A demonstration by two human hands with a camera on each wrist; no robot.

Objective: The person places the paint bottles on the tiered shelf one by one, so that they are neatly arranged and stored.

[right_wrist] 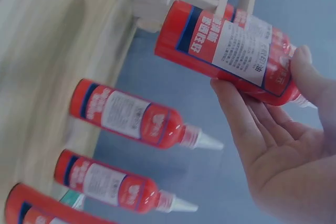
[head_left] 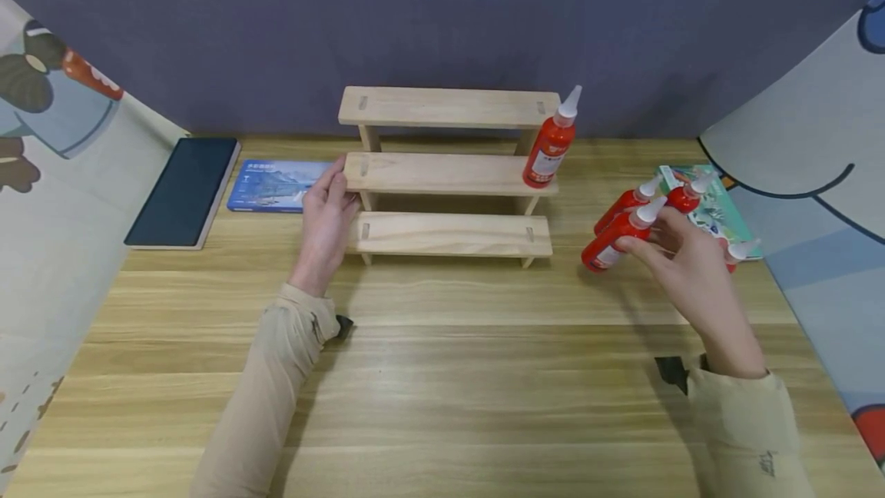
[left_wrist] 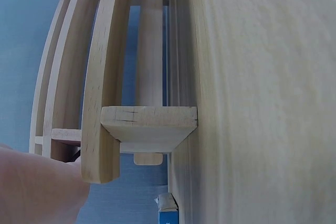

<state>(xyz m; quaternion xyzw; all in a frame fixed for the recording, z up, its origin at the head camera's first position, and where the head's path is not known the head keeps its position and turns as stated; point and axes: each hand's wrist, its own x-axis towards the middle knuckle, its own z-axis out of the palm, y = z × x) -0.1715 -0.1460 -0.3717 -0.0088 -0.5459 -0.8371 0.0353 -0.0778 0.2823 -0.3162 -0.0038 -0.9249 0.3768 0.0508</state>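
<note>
A pale wooden three-step rack [head_left: 442, 173] stands at the back middle of the table. My left hand [head_left: 326, 221] grips the left end of its middle step; in the left wrist view only part of this hand [left_wrist: 39, 187] shows. One red bottle with a white pointed nozzle [head_left: 549, 152] stands at the right end of that step. To the right of the rack, my right hand [head_left: 694, 275] holds another such red bottle [right_wrist: 226, 51], tilted, between thumb and fingers. Behind and beside this hand, three more red bottles [right_wrist: 126, 116] stand on the table, partly hidden in the head view.
A dark flat book or box [head_left: 183, 192] lies at the back left. Next to it is a blue box [head_left: 273, 187] with a landscape picture, partly behind my left hand. A green box [head_left: 722, 210] lies at the right. A dark panel [head_left: 442, 14] closes the back.
</note>
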